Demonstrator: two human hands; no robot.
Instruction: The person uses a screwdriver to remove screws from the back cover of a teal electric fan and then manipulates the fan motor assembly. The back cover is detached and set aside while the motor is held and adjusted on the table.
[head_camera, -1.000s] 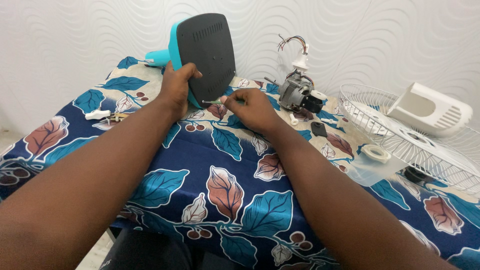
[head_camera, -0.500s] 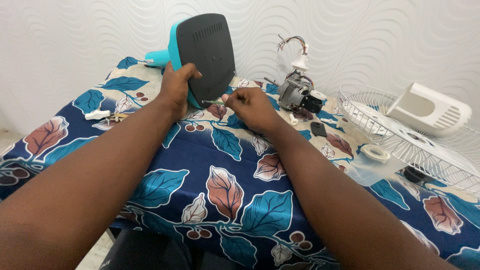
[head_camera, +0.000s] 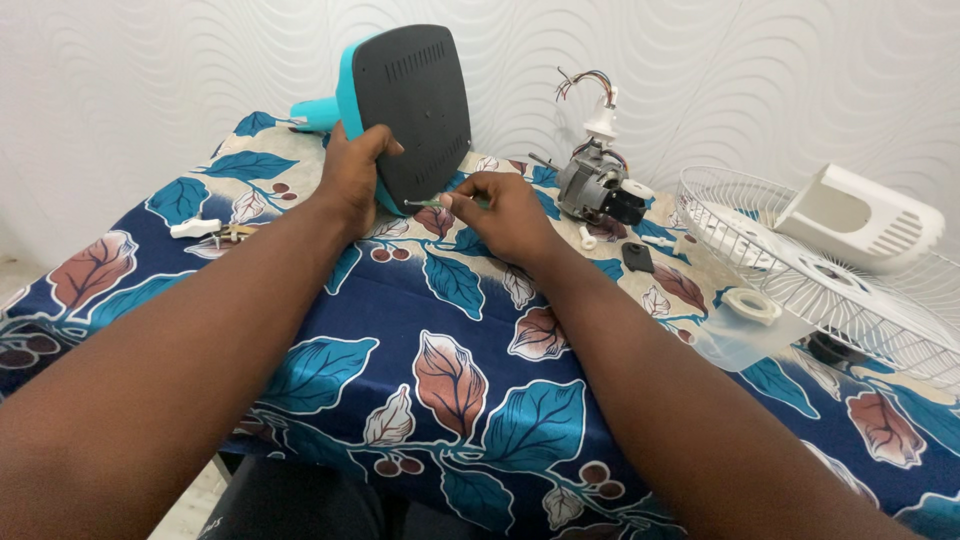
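Leaf-print bench, upper centre — left hand gripping tilted fan base, right hand fingers pinching screwdriver against it.

Teal fan base tipped on edge, dark underside showing, screwdriver tip against it

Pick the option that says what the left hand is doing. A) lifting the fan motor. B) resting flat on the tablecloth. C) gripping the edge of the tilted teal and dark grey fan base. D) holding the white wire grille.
C: the left hand clasps the lower left edge of the fan base, which stands tilted on the table, while the right hand holds a thin screwdriver against its dark underside.
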